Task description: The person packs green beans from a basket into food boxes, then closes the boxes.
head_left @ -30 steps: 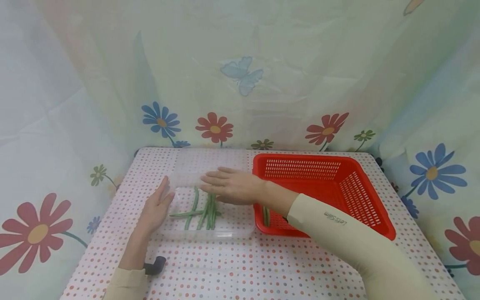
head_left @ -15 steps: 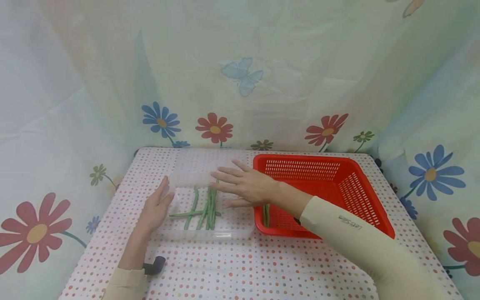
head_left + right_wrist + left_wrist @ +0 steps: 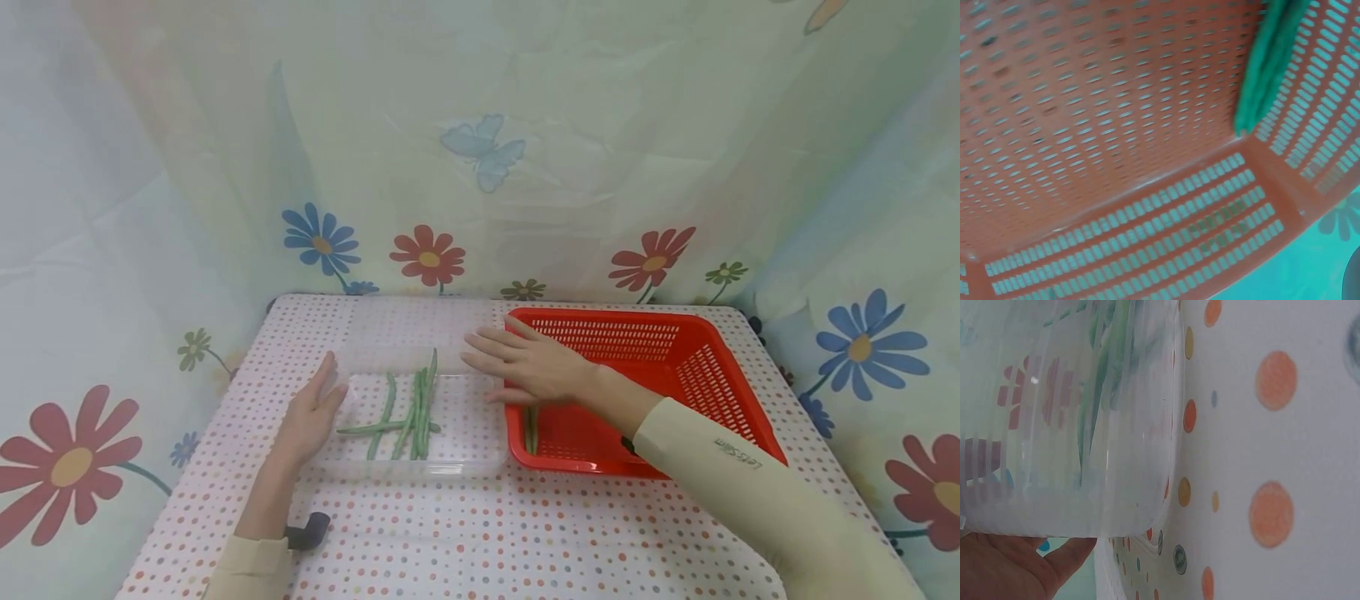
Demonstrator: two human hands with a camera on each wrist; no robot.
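Green beans [image 3: 422, 417], lying crossed inside the clear container [image 3: 420, 470], with more along the nine o'clock side of the red basket [image 3: 637, 375]; probably light, firm but snappable, best pinched mid-length. Left grip [image 3: 309, 417] wide, holding nothing, at the container's nine o'clock; right grip [image 3: 540, 367] likewise, fingers spread at the basket's nine o'clock rim. Slender beans, smooth see-through container, rigid slotted basket.
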